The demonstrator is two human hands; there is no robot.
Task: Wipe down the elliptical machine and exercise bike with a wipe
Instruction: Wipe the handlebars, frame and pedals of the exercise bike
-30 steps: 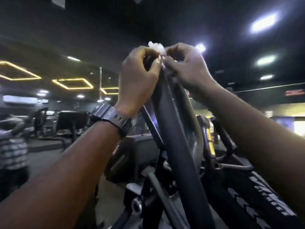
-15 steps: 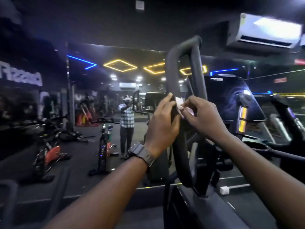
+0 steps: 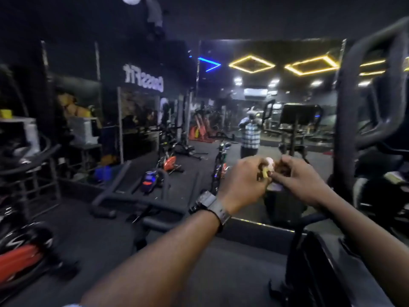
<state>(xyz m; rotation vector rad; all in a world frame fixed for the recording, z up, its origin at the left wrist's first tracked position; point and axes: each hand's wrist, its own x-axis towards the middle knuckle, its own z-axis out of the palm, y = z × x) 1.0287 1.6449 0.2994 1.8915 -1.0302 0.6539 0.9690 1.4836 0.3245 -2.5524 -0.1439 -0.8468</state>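
Both hands meet at chest height, clear of any machine. Left hand [image 3: 240,182], a chunky dark plastic watch [image 3: 210,206] on its wrist, curls its fingers and pinches the small crumpled white wipe [image 3: 270,165] from the left. Right hand [image 3: 298,179] pinches the same soft wad from the other side. Beyond them, at the right, rises the elliptical's thick matte-black looped handlebar [image 3: 347,111].

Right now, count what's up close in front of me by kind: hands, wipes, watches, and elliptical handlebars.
Hands: 2, left hand and right hand, both pinching the wipe
Wipes: 1, white wipe
Watches: 1, wristwatch on the left wrist
Elliptical handlebars: 1, handlebar at right, untouched
Total: 5
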